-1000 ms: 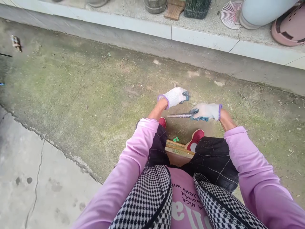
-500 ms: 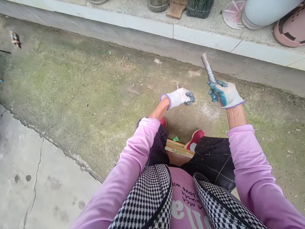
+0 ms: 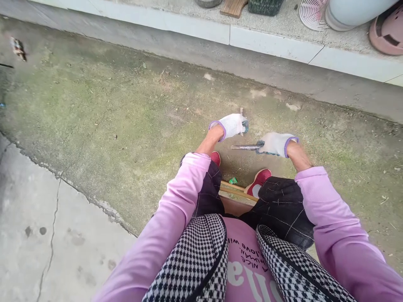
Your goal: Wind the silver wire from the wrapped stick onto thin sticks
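My left hand (image 3: 234,125), in a white knit glove with dark blue-green fingers, is closed. The end of a short stick (image 3: 241,110) pokes up just past its curled fingers; the rest is hidden by the glove. To its right, my right hand (image 3: 273,144), gloved likewise and slightly blurred, grips a grey metal-looking rod (image 3: 245,147) wound with fine shiny wire or thread. That rod lies nearly level, its free end pointing left below my left hand. No strand between the hands can be made out now.
Mossy ground (image 3: 126,113) surrounds my red shoes (image 3: 260,180). A small green wrapper (image 3: 233,180) lies between them, near wooden bars (image 3: 237,191). Ahead runs a tiled ledge (image 3: 267,44) with a wooden board (image 3: 233,7), a pink-white round grille (image 3: 313,14) and containers (image 3: 355,12).
My right hand has come down and left, and the rod has swung from pointing away to pointing left. My left hand has shifted slightly left. The strand between them no longer shows.
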Available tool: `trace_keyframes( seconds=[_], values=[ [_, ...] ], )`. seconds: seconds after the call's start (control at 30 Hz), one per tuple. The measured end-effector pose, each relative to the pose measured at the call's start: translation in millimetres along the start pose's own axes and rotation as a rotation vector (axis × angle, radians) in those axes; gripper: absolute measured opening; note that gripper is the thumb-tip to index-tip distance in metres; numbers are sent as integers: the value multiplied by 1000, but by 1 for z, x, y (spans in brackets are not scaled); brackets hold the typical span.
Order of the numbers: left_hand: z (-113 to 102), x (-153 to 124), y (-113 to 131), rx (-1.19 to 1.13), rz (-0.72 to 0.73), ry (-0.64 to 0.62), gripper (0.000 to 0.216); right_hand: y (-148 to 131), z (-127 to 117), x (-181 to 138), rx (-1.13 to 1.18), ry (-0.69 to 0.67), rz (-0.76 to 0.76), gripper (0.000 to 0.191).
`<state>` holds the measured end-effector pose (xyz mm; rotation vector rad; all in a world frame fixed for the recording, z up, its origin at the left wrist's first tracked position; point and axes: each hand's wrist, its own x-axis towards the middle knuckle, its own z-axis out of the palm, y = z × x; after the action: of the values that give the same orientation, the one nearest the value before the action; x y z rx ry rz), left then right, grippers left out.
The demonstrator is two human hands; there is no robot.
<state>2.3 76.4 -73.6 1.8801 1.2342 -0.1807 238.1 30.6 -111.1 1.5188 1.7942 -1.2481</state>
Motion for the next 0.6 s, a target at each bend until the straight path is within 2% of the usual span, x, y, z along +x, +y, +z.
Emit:
trace_keyframes(
  seconds=[0.07,0.13,0.23,0.33,0.43,0.53,0.6],
  values=[
    [1,-2,3,-59,-9,-13,18,6,-7,8,-124,142,105,26],
    [4,-1,5,-152,-5,-27,19,16,-20,9,-158,229,160,18],
    [9,5,4,-293,19,-53,22,30,-35,3,-110,338,201,28],
    [14,11,0,-365,66,-68,25,34,-40,-4,220,487,214,27],
    [15,13,-4,-391,111,-70,22,28,-37,-11,642,607,115,23],
    [13,12,-7,-387,123,-58,21,20,-35,-22,987,632,-75,39],
    [12,12,-9,-346,126,-28,20,17,-35,-32,1088,579,-192,45]
  ],
)
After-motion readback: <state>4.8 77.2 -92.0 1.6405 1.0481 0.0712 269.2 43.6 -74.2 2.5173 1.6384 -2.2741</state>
